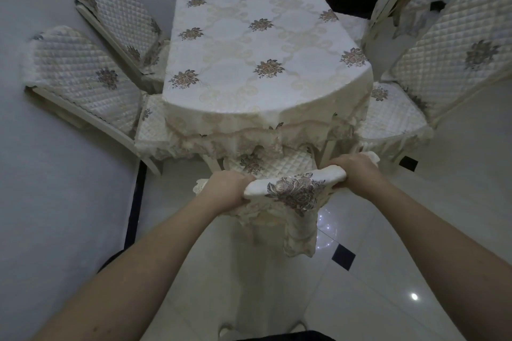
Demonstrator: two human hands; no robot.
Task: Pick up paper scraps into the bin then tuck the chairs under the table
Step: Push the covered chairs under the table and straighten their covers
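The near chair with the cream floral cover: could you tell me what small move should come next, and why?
Probably push the cream quilted chair further forward: both the left hand and right hand grip its backrest top, and its seat is only partly beneath the lace-edged tablecloth.

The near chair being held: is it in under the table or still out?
Partly in: the near chair's seat front lies beneath the tablecloth fringe.
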